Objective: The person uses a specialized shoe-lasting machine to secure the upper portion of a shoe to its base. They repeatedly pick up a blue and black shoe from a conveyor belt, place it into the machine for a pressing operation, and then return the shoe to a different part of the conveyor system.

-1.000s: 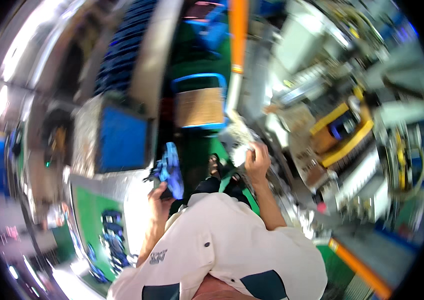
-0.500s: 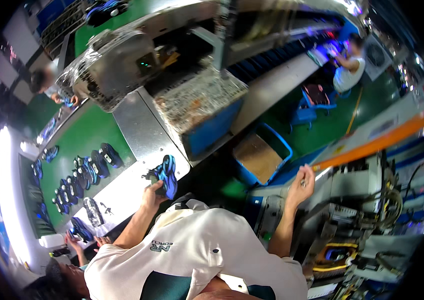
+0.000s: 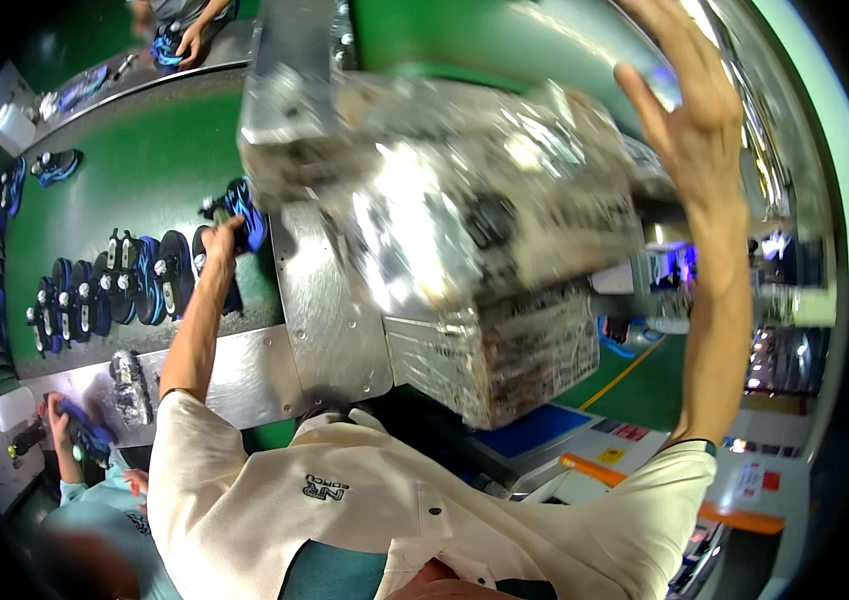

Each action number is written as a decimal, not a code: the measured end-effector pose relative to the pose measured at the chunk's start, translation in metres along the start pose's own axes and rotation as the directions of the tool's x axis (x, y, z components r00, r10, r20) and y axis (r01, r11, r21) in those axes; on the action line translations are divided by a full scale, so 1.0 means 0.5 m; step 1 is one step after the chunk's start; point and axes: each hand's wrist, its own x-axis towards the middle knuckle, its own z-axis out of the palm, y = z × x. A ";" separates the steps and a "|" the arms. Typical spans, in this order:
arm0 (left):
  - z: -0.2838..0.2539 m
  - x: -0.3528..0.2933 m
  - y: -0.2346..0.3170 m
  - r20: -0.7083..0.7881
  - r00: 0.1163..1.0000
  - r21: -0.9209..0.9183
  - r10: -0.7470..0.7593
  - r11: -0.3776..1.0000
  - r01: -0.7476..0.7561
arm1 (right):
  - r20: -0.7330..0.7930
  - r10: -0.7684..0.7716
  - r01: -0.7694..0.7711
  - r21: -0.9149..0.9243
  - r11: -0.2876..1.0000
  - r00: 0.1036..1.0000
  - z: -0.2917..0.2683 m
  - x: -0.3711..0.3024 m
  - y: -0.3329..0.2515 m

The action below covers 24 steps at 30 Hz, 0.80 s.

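Note:
Over the green belt, my left hand (image 3: pixel 222 243) is closed on a blue and black shoe (image 3: pixel 251 218), beside the right end of a row of shoes (image 3: pixel 150 280). The last dark shoe of that row is partly hidden behind my left hand and wrist. My right hand (image 3: pixel 695 125) is raised at the upper right, fingers apart, with nothing visible in it. It is nearest to a machine housing wrapped in shiny foil and film (image 3: pixel 485 190), which is blurred; whether they touch, I cannot tell.
A metal plate (image 3: pixel 330 300) lies between the green belt (image 3: pixel 145 140) and the wrapped housing. A clear-covered shoe form (image 3: pixel 130 385) rests on the metal ledge. At lower left a co-worker (image 3: pixel 95 530) holds a shoe; another person's hands (image 3: pixel 190 40) work on one across the belt.
My left hand has carried the shoe from above the metal ledge to the green belt, beside the row. My right hand has risen from low on the right to the wrapped housing. The view has turned.

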 end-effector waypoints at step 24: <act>-0.020 -0.159 -0.315 0.619 0.737 0.101 0.271 0.904 -0.416 | -0.176 0.011 -0.015 -0.020 1.000 0.984 0.173 0.164 0.050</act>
